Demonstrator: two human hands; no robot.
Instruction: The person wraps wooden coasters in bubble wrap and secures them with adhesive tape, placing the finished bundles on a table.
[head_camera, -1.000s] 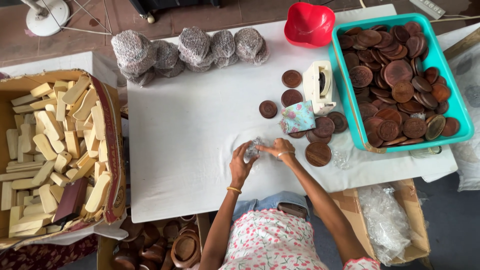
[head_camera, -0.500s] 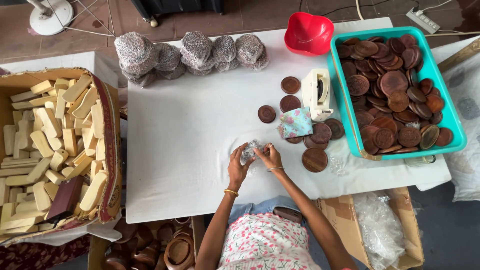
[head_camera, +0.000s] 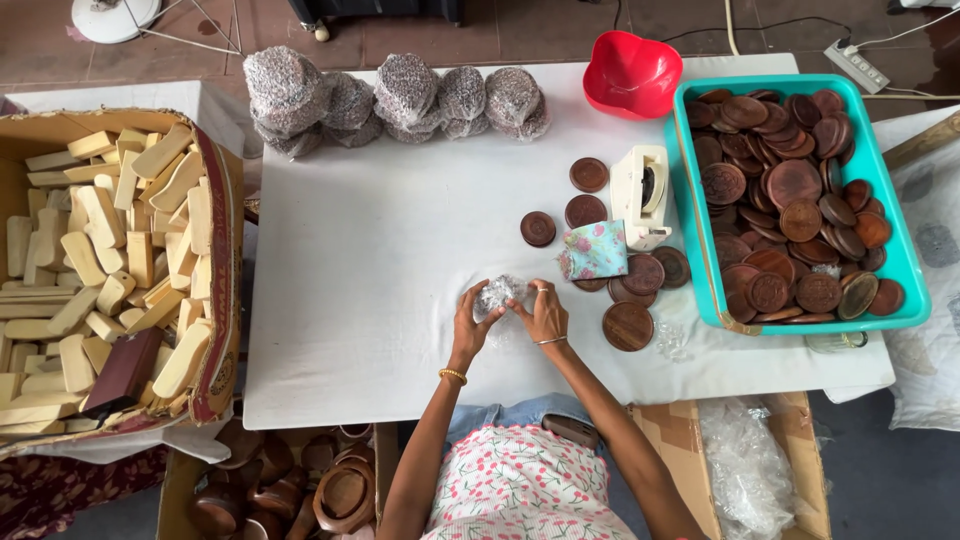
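We hold a small bundle (head_camera: 498, 294) of clear plastic wrap between both hands; our left hand (head_camera: 470, 322) grips it from the left side and our right hand (head_camera: 543, 314) closes on it from the right, fingers pinching the wrap around what seems to be a round wooden disc inside; we judge this one wrapping to be midway, the plastic gathered but not yet tidied.

Far ahead of our hands, at the back edge of the white surface (head_camera: 380, 260), sits a row of wrapped bundles (head_camera: 400, 95), which we take as finished work; just to the right of our right hand lie loose brown discs (head_camera: 628, 325) not yet wrapped, beside a flowered cloth pouch (head_camera: 594, 250) and a cream tape dispenser (head_camera: 641, 192); further right, a teal tray (head_camera: 700, 290) is heaped with many more discs, so most of the job appears to remain; a red bowl (head_camera: 632, 72) stands beyond it; well to the left of our left hand a cardboard box (head_camera: 218, 300) holds pale wooden blocks.
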